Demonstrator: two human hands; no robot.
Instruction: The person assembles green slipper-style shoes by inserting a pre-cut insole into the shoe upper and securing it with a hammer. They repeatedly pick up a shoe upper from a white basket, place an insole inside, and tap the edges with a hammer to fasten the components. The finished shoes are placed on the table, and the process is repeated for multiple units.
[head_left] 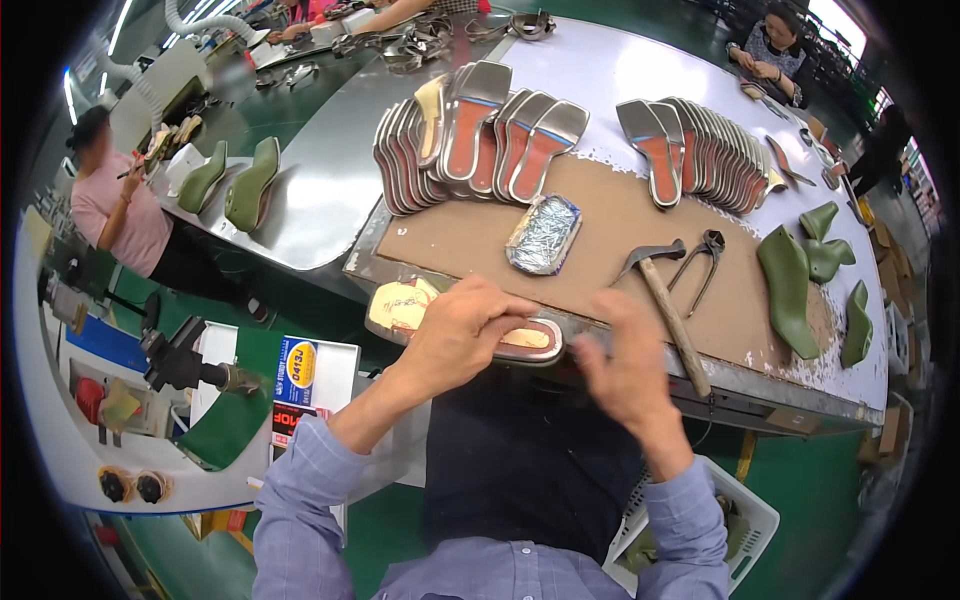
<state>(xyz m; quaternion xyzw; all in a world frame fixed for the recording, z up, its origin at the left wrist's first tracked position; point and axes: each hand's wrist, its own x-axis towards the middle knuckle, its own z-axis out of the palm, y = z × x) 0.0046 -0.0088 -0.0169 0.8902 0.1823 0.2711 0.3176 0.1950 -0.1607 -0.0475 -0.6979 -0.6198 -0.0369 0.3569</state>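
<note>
The shoe sole [525, 340] sits at the near edge of the brown work board [610, 240], right in front of you, and both your hands are on it. It looks flat and thin, with a shiny silver rim and an orange-tan middle. It is probably light, and it may bend a little, so hold it by the two ends and do not squeeze the middle hard. The shiny rim could be slippery.

From the head camera, your left hand [462, 335] lies over the top of the sole with the fingers curled and pressed together on it. Your right hand [625, 365] pinches the right end of the sole; its fingers are a bit blurred, so you cannot tell just how tight they are.

A second flat sole [400, 305] lies just beside your left hand. A hammer [665, 300] and pincers [700, 265] lie near your right hand. A foil-wrapped pad [545, 233] rests in the middle of the board. Two rows of soles [470, 140] stand behind it, and green shoe forms [790, 285] lie to the right.
</note>
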